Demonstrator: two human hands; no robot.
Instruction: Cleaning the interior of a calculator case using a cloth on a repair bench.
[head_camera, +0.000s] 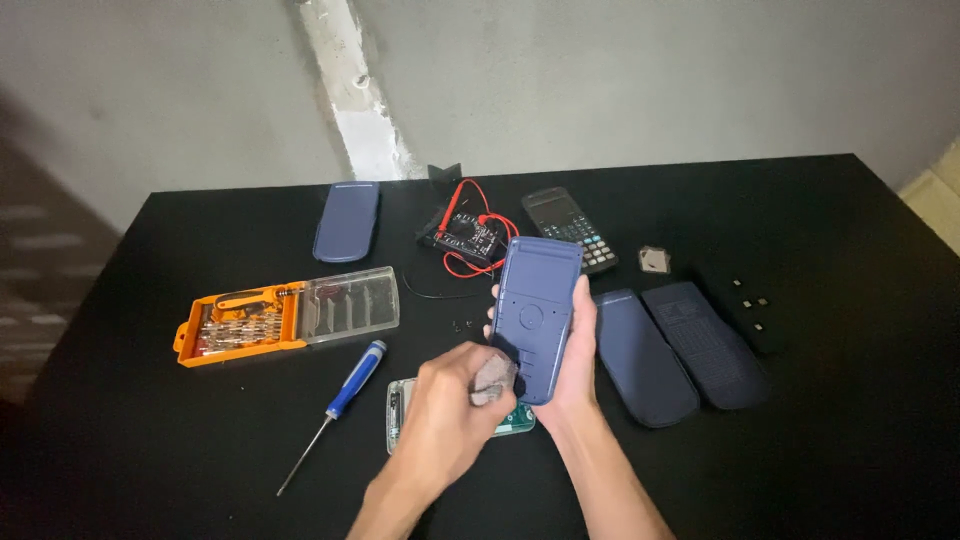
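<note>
My right hand (578, 372) holds a blue calculator body (537, 310) from below, tilted up with its back shell facing me. My left hand (450, 405) is closed at the calculator's lower left corner, pinching a small grey piece (495, 378) against it; what the piece is I cannot tell. Under both hands a clear greenish board (398, 412) lies on the black table (150, 430), partly hidden. A blue-handled screwdriver (352, 384) rests just left of my left hand.
At the left stands an open orange bit case (240, 322) with a clear lid (350, 303). Two blue covers (640, 360) (708, 342) lie to the right, another blue cover (347, 220) at the back. A multimeter with red leads (468, 240), a black calculator (575, 228), tiny screws (465, 323) and small black parts (750, 295) are scattered about.
</note>
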